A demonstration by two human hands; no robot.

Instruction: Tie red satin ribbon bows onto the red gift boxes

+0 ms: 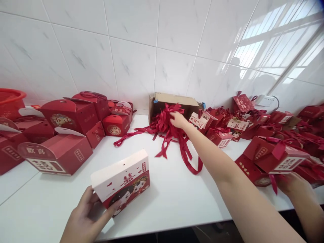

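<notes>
My left hand [88, 214] is closed around the lower left end of a white and red gift box [126, 184], thumb on its printed front. The box stands tilted on the table, showing cartoon faces and a red double-happiness sign. My right arm stretches to the back, where my right hand [178, 119] has its fingers closed in a tangled heap of red ribbons [164, 119]; the fingertips are partly hidden. The ribbons spill out of an open cardboard box [177, 98] lying on its side against the wall. Loose ribbon ends trail over the white table.
Red gift boxes with handle tops [73, 146] stand at left, near an orange-red basin [11, 101]. Many ribbon-tied boxes [220, 136] crowd the right side. There another person's hand [295, 184] is beside a red box [275, 155]. A tiled wall [134, 67] backs the table.
</notes>
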